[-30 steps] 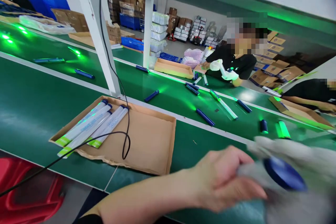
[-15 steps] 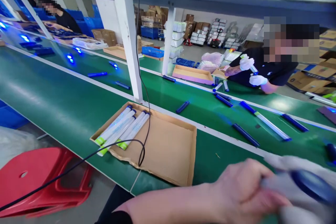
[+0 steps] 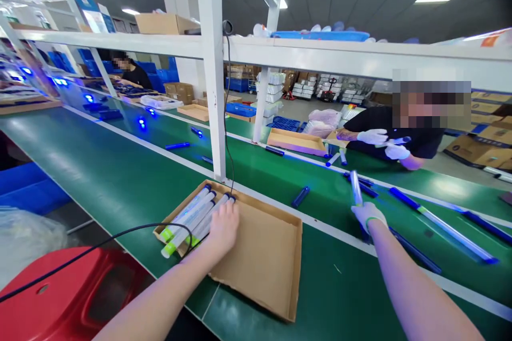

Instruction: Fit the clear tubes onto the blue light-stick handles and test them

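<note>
My bare left hand (image 3: 224, 226) reaches into a shallow cardboard tray (image 3: 264, 256), its fingers closed round the upper part of a white tube with a dark blue cap. Beside it in the tray lie several similar tubes (image 3: 190, 216) with lime-green ends. My right hand (image 3: 370, 217), in a white glove, is stretched out over the green belt. It grips a pale, shiny tube (image 3: 356, 186) that points up and away. Dark blue shows just below that hand; I cannot tell whether it joins the tube.
Dark blue cylinders (image 3: 301, 196) and a long blue-and-clear light stick (image 3: 456, 232) lie on the belt. A white post (image 3: 214, 90) rises behind the tray. A black cable (image 3: 132, 232) crosses the tray's left corner. Opposite, a gloved co-worker (image 3: 374, 137) holds a tube. A red stool (image 3: 60, 287) stands left.
The view has tilted up. My hands, together at the lower right round a blue-capped tube, have parted: the left has moved to the tray, the right out over the belt.
</note>
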The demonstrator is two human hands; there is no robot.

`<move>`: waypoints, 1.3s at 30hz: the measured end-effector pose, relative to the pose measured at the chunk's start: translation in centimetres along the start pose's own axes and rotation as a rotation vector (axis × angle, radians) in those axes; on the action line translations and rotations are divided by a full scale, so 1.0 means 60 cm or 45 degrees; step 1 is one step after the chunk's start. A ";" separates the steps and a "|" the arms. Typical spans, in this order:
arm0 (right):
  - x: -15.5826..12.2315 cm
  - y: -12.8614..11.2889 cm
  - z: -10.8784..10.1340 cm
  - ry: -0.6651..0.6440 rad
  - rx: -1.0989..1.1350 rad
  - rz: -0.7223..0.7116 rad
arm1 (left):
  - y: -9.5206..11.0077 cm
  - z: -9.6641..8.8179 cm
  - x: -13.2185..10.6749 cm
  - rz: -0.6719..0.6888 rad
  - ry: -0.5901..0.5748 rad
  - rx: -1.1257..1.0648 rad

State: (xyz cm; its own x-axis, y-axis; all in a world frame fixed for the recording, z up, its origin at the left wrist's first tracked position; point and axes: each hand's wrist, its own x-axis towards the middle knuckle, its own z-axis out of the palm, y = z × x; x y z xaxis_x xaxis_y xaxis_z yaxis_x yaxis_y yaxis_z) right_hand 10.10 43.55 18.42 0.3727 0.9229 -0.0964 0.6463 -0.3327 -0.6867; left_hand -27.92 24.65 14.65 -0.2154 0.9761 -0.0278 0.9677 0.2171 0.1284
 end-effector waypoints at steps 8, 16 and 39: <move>-0.023 -0.067 0.166 -0.257 -0.145 0.046 | -0.067 -0.012 0.034 -0.106 0.111 0.111; -0.073 0.004 0.115 -0.501 0.366 0.042 | 0.006 -0.015 0.054 0.164 -0.146 -0.321; -0.479 0.141 -0.009 -1.000 1.614 -0.041 | 0.139 0.000 0.014 -0.316 -0.358 -1.573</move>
State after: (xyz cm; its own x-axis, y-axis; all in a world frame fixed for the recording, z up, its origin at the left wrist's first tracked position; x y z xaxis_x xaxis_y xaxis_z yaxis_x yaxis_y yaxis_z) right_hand 5.22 14.11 15.77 -0.3409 0.9296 -0.1399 -0.5007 -0.3056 -0.8099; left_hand -20.04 27.27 15.71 -0.1899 0.9094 -0.3700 0.1111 0.3944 0.9122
